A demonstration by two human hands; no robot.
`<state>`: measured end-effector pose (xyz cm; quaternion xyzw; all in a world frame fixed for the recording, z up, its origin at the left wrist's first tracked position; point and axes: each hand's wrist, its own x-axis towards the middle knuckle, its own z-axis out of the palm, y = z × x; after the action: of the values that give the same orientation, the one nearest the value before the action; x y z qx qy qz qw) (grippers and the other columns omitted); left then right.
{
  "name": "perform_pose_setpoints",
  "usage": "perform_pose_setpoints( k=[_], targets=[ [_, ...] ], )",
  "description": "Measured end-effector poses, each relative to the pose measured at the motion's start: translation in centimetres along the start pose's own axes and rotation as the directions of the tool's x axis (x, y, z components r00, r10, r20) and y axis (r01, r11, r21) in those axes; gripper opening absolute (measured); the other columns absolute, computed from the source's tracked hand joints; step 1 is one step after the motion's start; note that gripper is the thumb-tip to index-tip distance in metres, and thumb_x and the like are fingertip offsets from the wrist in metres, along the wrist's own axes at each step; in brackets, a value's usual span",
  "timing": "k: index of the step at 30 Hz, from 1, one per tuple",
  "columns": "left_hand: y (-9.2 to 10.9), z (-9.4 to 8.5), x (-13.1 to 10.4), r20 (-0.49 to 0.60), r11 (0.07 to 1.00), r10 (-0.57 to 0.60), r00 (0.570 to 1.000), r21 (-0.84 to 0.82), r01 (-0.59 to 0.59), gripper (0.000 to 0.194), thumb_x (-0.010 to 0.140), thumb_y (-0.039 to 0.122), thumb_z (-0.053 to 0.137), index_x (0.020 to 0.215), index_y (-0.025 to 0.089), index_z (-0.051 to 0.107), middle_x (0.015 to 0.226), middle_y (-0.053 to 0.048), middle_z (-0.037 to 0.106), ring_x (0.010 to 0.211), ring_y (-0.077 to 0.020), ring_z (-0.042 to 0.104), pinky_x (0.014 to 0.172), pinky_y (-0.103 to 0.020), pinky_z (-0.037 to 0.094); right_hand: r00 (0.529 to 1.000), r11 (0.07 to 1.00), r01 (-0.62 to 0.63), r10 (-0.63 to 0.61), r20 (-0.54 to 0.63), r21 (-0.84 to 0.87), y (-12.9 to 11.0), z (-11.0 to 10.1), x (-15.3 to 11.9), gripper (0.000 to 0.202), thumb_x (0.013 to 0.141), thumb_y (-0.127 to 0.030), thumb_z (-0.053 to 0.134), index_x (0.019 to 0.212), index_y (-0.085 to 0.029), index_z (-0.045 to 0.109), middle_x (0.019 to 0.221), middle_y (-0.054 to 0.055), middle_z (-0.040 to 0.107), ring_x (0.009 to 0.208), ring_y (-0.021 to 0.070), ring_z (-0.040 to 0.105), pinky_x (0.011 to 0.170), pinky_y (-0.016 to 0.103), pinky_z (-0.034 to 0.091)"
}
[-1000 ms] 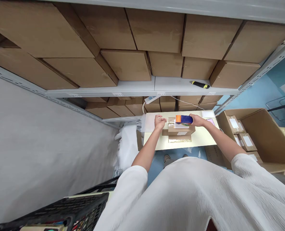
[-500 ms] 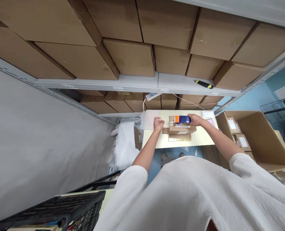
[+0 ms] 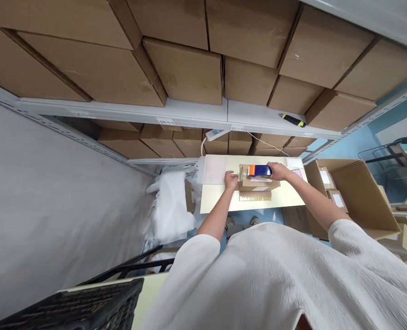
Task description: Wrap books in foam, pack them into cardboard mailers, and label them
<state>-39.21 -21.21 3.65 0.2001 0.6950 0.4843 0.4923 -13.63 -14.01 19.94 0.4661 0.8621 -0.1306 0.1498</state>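
A small cardboard box (image 3: pixel 258 185) lies on the pale yellow table (image 3: pixel 217 201), its near flap carrying shiny tape. Over its top is a blue and orange tape dispenser (image 3: pixel 260 171), whose right end my right hand (image 3: pixel 277 171) grips with fingers wrapped round it. At the box's left side, my left hand (image 3: pixel 231 180) is at the edge by the left flap, its fingers bent; whether they pinch anything is too small to tell.
Shelves of cardboard boxes (image 3: pixel 186 75) rise behind the table, with a yellow-black cutter (image 3: pixel 292 120) on one shelf. A large open carton (image 3: pixel 368 197) stands right. White wrapping (image 3: pixel 172 206) lies left, a black crate (image 3: pixel 96 307) lower left.
My left hand has moved right, up against the box's left side. My right hand and the dispenser stay over the box; the whole view has shifted slightly.
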Motion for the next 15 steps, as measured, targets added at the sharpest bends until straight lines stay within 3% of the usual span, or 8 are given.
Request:
perform_pose_setpoints(
  k=[6,15],
  targets=[
    [-1.1,1.5,-0.8,0.047,0.999,0.019,0.999,-0.047,-0.016,0.044,0.074,0.012,0.079,0.109,0.026,0.059,0.083,0.004,0.068,0.086,-0.0189,0.073,0.093,-0.033,0.055,1.000,1.000,-0.016,0.016,-0.003,0.010,-0.2,0.0,-0.1,0.036,0.090,-0.037,0.084,0.118,-0.023,0.065,0.116,0.013,0.080,0.102,0.0314,0.072,0.080,0.035,0.048],
    [-1.0,1.6,-1.3,0.019,0.998,0.059,0.998,-0.010,-0.058,0.053,0.076,0.013,0.080,0.123,0.025,0.060,0.097,-0.001,0.069,0.099,-0.0232,0.074,0.101,-0.038,0.054,1.000,0.999,-0.015,0.016,-0.013,0.030,-0.3,0.2,-0.2,0.034,0.093,-0.042,0.081,0.116,-0.023,0.066,0.116,0.013,0.079,0.101,0.0312,0.072,0.081,0.035,0.048]
  ],
)
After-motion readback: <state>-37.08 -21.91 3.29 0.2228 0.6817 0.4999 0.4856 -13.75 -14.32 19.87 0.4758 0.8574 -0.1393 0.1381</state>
